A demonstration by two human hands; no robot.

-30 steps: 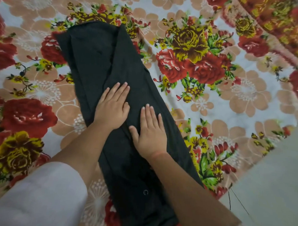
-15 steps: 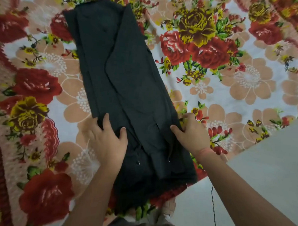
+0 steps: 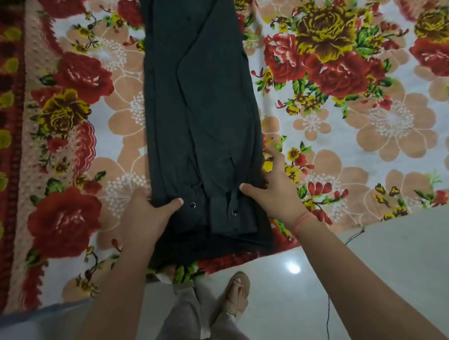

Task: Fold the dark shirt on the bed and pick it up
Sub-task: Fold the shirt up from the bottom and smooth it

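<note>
The dark shirt [image 3: 200, 113] lies on the bed [image 3: 346, 138] as a long narrow strip running straight away from the person — left hand [image 3: 145, 215] and right hand [image 3: 273, 189] each pinch a near-end side, fingers curled on cloth.

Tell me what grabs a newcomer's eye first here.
The dark shirt, folded into a long narrow strip, runs down the middle of the bright floral bedspread. The left hand and right hand grip its side edges near the person's end. Below, a sandalled foot stands on the pale floor.
</note>
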